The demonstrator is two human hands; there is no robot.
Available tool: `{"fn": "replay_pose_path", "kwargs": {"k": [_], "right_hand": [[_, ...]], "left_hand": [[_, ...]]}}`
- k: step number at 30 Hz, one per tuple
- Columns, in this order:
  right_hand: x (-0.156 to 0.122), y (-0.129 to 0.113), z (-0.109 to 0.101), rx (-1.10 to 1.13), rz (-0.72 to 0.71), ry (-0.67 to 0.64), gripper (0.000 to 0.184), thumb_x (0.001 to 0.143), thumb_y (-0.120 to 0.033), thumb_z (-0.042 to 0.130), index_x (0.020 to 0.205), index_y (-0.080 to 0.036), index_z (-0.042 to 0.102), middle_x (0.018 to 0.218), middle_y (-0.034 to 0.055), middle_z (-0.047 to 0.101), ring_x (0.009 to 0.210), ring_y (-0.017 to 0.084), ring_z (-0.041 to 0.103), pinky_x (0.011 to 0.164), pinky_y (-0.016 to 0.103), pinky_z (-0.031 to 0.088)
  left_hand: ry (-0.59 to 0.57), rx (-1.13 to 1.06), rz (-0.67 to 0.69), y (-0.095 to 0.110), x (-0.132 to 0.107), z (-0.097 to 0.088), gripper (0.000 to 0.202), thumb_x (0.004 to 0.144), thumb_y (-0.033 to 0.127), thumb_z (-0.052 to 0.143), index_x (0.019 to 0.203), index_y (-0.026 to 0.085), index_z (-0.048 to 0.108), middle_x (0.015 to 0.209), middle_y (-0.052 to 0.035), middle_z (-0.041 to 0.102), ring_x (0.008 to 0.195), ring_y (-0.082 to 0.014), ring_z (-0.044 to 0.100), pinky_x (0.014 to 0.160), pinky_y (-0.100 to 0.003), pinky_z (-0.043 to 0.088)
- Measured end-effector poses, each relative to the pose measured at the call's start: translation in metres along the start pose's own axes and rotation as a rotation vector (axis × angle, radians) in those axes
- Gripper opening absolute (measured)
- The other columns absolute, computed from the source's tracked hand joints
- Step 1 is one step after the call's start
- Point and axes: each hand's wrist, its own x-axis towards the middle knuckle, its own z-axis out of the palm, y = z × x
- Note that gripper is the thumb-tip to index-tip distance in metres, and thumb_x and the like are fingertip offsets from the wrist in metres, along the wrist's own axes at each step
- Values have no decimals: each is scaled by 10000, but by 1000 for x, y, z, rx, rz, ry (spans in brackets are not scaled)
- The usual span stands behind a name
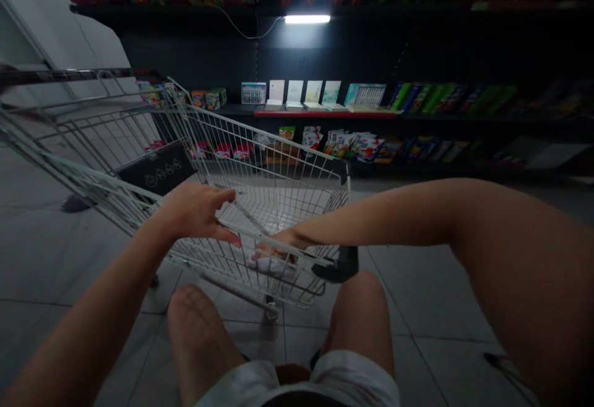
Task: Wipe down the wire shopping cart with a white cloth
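A wire shopping cart [297,172] stands at an angle right in front of my knees. Over its near side rail is my left hand [199,209], thumb and fingers spread apart with nothing between them. My right hand [276,246] reaches over the cart's front end, down into the basket near the bottom. Its fingers are around a white item [270,265], partly hidden behind the near wires, so its kind cannot be made out.
Dark store shelves [185,42] run across the back, with booklets [296,93], snack bags [366,146] and boxes on them. A light tube [307,19] glows above. Pale floor tiles [436,289] surround the cart, and a black corner bumper [346,265] juts out near my right knee.
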Motion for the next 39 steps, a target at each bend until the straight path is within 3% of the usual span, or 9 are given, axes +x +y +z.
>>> {"fn": "replay_pose_path", "kwargs": {"k": [3, 5, 9, 11, 15, 20, 29, 33, 39], "right_hand": [[7, -1, 9, 29, -13, -11, 153, 891, -218, 468, 782, -154, 555, 546, -51, 505, 477, 79, 437, 509, 217, 403], [-8, -13, 11, 34, -125, 113, 189, 921, -313, 447, 867, -173, 563, 613, -39, 543, 517, 90, 465, 529, 229, 425], [-45, -48, 11, -309, -750, 479, 258, 942, -381, 469, 1051, -165, 561, 903, 44, 628, 809, 136, 563, 736, 274, 491], [-45, -67, 13, -665, -1018, 525, 258, 936, -342, 514, 1096, -144, 562, 1028, 85, 609, 988, 163, 545, 893, 314, 472], [-7, -116, 22, -1108, -1088, 630, 320, 969, -353, 481, 1217, -157, 530, 1138, 112, 538, 1014, 173, 529, 923, 339, 456], [9, -147, 34, -1303, -1036, 733, 365, 985, -416, 433, 1259, -195, 529, 1160, 118, 508, 943, 173, 532, 845, 351, 456], [-92, -8, 7, -1541, -1153, 446, 223, 946, -360, 511, 1111, -247, 609, 1095, 109, 534, 900, 174, 514, 697, 277, 442], [-125, 17, 3, -1618, -1143, 430, 192, 921, -310, 549, 1098, -256, 601, 1028, 81, 561, 847, 153, 504, 636, 246, 403], [-126, 59, -20, -1400, -1151, 647, 246, 949, -375, 498, 1104, -214, 602, 1053, 95, 588, 968, 173, 537, 799, 296, 451]], "left_hand": [[174, -176, 26, 1, -1, 10, 861, 462, 943, 531, 920, 214, 558, 794, -43, 701, 700, -206, 653, 617, -300, 419], [417, -479, 62, -7, -5, 15, 848, 489, 963, 468, 908, 225, 501, 773, -38, 678, 677, -192, 635, 629, -320, 458], [1048, -1087, -57, -17, -10, 18, 681, 702, 884, 201, 891, 259, 397, 766, -1, 609, 722, -175, 602, 699, -358, 502], [1151, -1191, -144, -19, -10, 14, 604, 771, 808, 151, 868, 258, 383, 803, 7, 594, 801, -169, 595, 788, -367, 500], [985, -1273, -234, -26, -12, 5, 641, 784, 808, 85, 894, 253, 385, 874, -4, 629, 918, -187, 601, 876, -399, 496], [798, -1349, -347, -46, -9, 3, 788, 600, 949, 359, 945, 244, 423, 781, 4, 627, 834, -188, 626, 835, -414, 533], [672, -848, -365, -56, 1, 21, 548, 846, 737, 280, 1014, 248, 461, 862, -75, 691, 841, -214, 666, 761, -376, 500], [584, -370, -325, -20, 0, 14, 530, 875, 678, 316, 1003, 211, 531, 877, -75, 693, 823, -214, 643, 730, -346, 461], [381, -85, 291, 88, 5, 23, 628, 829, 774, 346, 743, 197, 578, 664, -38, 635, 612, -168, 576, 547, -291, 356]]}}
